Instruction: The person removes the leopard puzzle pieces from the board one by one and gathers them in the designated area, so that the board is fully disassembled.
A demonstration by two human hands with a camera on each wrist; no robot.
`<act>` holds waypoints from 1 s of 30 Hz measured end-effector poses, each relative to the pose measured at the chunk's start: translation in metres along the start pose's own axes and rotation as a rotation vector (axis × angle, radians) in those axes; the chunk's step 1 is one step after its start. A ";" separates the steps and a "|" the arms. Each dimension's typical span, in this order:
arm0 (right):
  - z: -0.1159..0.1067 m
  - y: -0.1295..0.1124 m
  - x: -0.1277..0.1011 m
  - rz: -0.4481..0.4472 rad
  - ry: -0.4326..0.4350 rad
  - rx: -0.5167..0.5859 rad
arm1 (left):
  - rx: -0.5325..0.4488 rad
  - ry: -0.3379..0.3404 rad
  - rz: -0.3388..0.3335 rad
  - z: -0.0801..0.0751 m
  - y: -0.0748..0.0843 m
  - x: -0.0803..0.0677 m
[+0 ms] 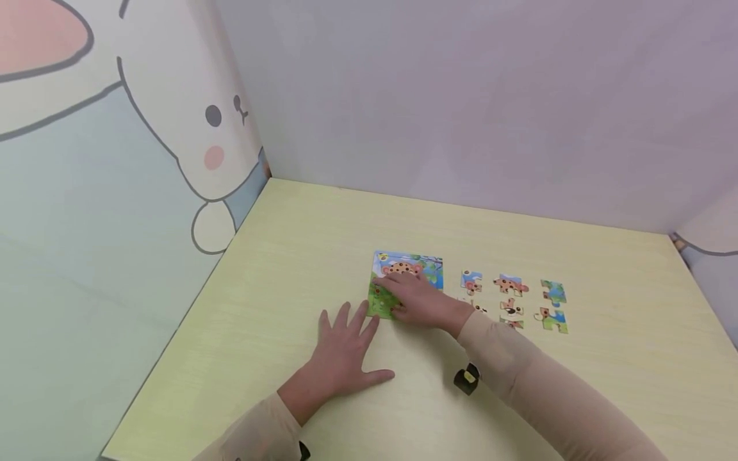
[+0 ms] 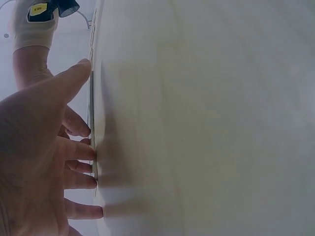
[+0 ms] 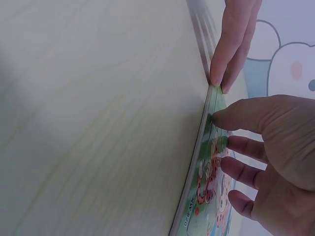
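Observation:
A square puzzle board with a spotted leopard picture lies flat on the table, partly hidden by my right hand. In the right wrist view, that hand's thumb and fingers are spread apart, with their tips right at the board's printed face. My left hand is spread palm down beside the board's near left corner. Its fingertips touch that corner in the right wrist view. The left wrist view shows the thumb stretched out, away from the other fingers.
Several loose jigsaw pieces, among them a leopard-ear piece and a green-and-blue piece, lie in rows right of the board. My right forearm covers part of the nearer ones. Fabric walls enclose the pale wooden table.

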State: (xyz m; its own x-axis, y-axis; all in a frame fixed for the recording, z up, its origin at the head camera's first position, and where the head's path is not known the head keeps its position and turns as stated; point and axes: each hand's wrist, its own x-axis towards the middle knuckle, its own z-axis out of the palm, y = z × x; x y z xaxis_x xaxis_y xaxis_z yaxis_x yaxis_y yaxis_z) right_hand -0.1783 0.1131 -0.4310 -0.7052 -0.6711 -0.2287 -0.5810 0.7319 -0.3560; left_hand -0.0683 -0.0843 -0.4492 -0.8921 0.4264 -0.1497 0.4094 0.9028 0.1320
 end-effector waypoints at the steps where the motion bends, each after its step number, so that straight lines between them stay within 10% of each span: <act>1: 0.000 0.000 0.001 -0.001 -0.003 -0.001 | 0.002 -0.001 -0.001 0.000 0.000 0.000; 30: -0.001 0.003 0.000 -0.098 0.086 0.017 | 0.017 -0.001 0.000 -0.006 0.003 -0.001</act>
State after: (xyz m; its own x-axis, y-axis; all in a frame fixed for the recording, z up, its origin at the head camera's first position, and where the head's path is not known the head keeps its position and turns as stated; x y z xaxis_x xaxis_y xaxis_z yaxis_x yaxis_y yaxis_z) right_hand -0.1802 0.1148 -0.4313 -0.6779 -0.7263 -0.1133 -0.6428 0.6605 -0.3881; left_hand -0.0673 -0.0828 -0.4429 -0.8918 0.4264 -0.1512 0.4125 0.9036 0.1157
